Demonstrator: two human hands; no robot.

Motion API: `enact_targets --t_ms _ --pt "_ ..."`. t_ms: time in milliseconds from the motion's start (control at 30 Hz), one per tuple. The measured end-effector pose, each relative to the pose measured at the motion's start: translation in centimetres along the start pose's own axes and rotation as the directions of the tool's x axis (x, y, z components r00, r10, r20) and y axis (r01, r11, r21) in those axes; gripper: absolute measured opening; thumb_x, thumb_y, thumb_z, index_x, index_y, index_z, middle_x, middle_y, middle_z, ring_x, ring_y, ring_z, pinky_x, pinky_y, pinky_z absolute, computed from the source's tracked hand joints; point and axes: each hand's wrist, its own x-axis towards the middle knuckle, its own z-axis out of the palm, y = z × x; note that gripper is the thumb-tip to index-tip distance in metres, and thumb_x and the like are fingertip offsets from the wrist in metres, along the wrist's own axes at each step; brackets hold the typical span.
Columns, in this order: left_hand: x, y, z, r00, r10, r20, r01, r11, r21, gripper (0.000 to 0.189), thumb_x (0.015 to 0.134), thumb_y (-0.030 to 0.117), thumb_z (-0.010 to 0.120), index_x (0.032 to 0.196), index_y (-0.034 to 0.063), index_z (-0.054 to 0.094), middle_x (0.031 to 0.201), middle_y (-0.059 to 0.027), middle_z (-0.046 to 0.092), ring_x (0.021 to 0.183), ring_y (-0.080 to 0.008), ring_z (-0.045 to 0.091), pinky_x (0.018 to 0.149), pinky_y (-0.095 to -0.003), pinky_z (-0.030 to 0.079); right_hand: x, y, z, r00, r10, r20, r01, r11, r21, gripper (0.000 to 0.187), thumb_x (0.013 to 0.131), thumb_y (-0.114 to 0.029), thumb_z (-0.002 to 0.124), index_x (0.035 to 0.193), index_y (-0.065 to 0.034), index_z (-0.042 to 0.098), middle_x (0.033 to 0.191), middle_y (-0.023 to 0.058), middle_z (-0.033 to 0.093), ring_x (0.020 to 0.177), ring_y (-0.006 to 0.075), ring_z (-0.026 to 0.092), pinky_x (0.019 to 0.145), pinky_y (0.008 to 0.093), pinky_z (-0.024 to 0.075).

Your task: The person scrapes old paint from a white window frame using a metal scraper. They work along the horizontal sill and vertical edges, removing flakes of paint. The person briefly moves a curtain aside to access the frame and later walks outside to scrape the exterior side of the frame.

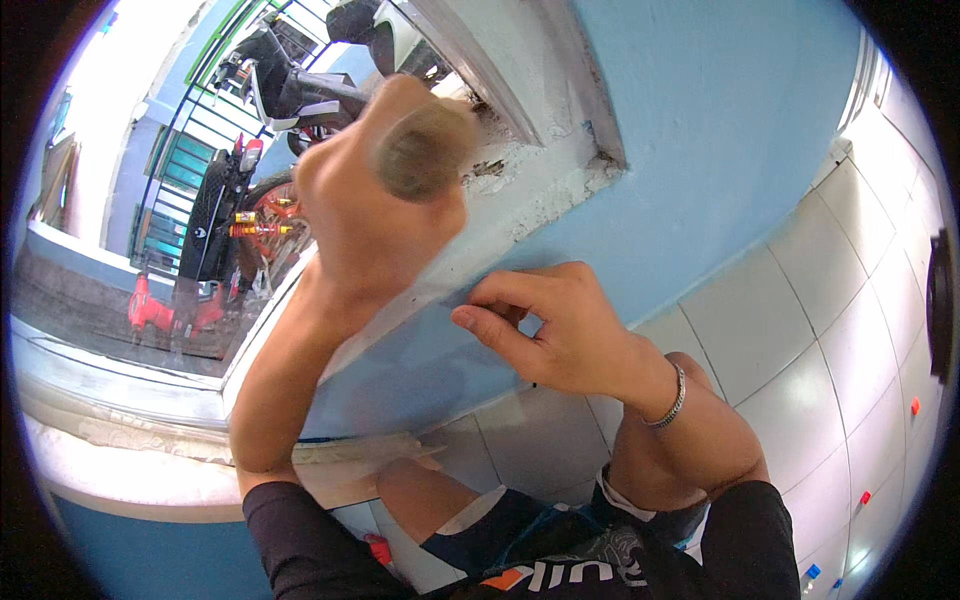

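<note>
My left hand [382, 202] is raised in a fist by the corner of the white window frame. It grips a blurred tool handle [416, 157], of which a round grey end with a tan side shows; the rest is hidden. Below and to the right, my right hand [562, 326] is before the blue wall [697, 97], with curled fingers and the thumb near the forefinger. Whether those fingertips pinch anything is unclear. Beyond my left hand, the white sill [551, 169] has flaking paint and a broken, dark patch [489, 166].
A weathered upright frame [495, 67] meets the sill. Beyond the opening at left stand motorbikes [300, 94] and a railing [161, 176]. A ledge [127, 476] juts out at lower left. Several small red and blue things lie on the tiled floor [765, 322].
</note>
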Motion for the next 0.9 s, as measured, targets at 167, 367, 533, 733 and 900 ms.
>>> enact_targets --t_ms 167,367,533,733,900 --pt "-0.2 -0.2 -0.7 0.982 -0.13 -0.136 0.155 0.97 0.188 0.011 0.088 0.008 0.083 0.095 0.0037 0.076 0.083 -0.0058 0.076 0.077 -0.0162 0.071 0.072 -0.0281 0.053 0.1 0.1 0.0 0.999 0.027 0.019 -0.027 0.999 -0.017 0.015 0.095 -0.016 0.076 0.091 -0.0021 0.073 0.072 0.0119 0.071 0.062 0.0222 0.072 0.059 0.0306 0.0544" --pt "0.9 -0.5 -0.9 0.912 -0.196 -0.36 0.206 0.978 -0.011 0.005 0.081 0.007 0.079 0.085 0.0064 0.076 0.076 -0.0119 0.075 0.062 -0.0231 0.073 0.061 -0.0309 0.054 0.1 0.2 0.1 0.998 0.042 0.042 -0.04 0.998 -0.044 0.016 0.095 -0.018 0.076 0.09 -0.0032 0.073 0.072 0.0114 0.071 0.061 0.0198 0.071 0.059 0.0308 0.054" --pt "1.0 -0.1 -0.4 0.971 -0.027 -0.236 0.059 0.99 0.132 0.006 0.081 0.003 0.078 0.086 0.0038 0.074 0.077 -0.0089 0.076 0.063 -0.0156 0.072 0.06 -0.0279 0.054 0.0 0.1 0.6 0.999 -0.041 -0.018 0.04 0.999 -0.036 0.021 0.096 -0.025 0.073 0.086 -0.0069 0.071 0.068 0.0125 0.068 0.06 0.0302 0.067 0.056 0.041 0.0506" --pt "0.6 -0.7 0.2 0.971 0.174 -0.162 -0.165 0.984 0.071 0.012 0.085 0.004 0.084 0.093 0.0051 0.076 0.088 -0.008 0.078 0.079 -0.0168 0.073 0.071 -0.0297 0.055 0.0 0.1 0.6 0.999 -0.033 0.03 0.035 0.998 -0.059 0.017 0.095 -0.021 0.076 0.09 -0.0051 0.073 0.071 0.0103 0.07 0.059 0.019 0.069 0.055 0.0313 0.0514" --pt "0.3 -0.4 -0.2 0.974 0.032 -0.224 -0.003 0.991 0.132 0.006 0.083 0.002 0.078 0.084 0.0063 0.074 0.084 -0.0068 0.077 0.07 -0.018 0.073 0.065 -0.0289 0.054 0.1 -0.2 0.3 0.999 -0.003 0.035 0.004 1.0 -0.026 0.018 0.095 -0.022 0.076 0.091 -0.0051 0.073 0.073 0.011 0.071 0.06 0.0201 0.069 0.057 0.0313 0.0524"
